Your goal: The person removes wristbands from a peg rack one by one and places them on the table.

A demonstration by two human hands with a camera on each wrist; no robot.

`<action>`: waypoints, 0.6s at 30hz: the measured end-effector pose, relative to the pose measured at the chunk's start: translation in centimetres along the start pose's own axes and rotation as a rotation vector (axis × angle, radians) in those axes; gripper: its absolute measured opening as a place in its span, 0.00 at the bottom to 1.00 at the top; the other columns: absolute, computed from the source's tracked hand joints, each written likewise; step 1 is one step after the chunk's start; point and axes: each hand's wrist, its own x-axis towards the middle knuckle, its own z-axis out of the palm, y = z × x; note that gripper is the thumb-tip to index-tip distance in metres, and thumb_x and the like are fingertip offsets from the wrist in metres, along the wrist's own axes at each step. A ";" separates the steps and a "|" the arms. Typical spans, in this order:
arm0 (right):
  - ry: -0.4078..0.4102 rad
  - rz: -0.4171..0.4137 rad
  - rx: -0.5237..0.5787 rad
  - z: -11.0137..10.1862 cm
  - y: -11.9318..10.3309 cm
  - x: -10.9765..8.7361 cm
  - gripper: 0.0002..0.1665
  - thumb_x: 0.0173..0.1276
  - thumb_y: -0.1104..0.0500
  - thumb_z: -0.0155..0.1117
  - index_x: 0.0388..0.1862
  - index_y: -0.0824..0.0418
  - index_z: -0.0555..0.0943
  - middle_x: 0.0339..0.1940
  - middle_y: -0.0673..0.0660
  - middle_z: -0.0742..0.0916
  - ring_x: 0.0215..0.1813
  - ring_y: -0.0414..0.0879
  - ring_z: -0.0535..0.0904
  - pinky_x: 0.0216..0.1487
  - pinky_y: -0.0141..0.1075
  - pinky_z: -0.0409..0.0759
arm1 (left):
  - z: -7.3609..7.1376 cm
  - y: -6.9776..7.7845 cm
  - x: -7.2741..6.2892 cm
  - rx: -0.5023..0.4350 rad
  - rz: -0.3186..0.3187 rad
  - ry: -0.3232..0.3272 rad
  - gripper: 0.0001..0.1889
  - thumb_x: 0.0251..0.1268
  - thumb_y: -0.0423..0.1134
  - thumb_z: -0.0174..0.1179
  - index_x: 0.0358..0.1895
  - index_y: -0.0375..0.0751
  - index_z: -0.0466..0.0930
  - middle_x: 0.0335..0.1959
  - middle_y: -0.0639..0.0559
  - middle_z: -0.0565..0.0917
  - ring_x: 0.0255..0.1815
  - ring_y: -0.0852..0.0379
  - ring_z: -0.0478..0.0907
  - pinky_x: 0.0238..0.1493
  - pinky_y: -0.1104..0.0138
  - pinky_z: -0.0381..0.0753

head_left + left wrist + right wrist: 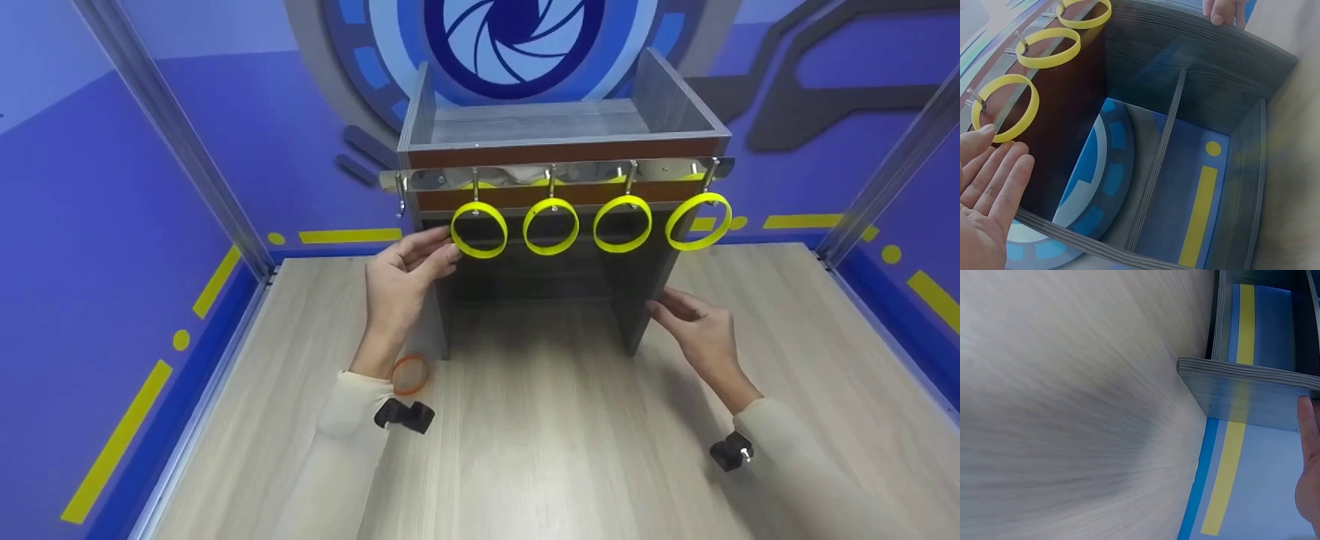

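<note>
Touching left hand (401, 281): was held at the shelf's (564, 152) front left, fingers extended, thumb apart; the leftmost yellow ring (480, 255) was met by fingertips at the shelf's front rail (517, 175).
Orange ring (427, 367): was seen on the table (525, 450) near the shelf's left foot.
Other three yellow rings (552, 253): were hung along the shelf's front.
Right hand (701, 330): was rested, fingers straight, against the shelf's right panel.
</note>
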 end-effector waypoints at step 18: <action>-0.005 0.004 -0.006 0.0 0.1 0.1 0.21 0.73 0.57 0.75 0.58 0.68 0.88 0.51 0.61 0.92 0.47 0.32 0.89 0.50 0.23 0.85 | 0.6 1.4 0.3 -0.090 0.036 0.041 0.09 0.66 0.25 0.72 0.47 0.26 0.89 0.43 0.37 0.90 0.39 0.46 0.91 0.45 0.54 0.92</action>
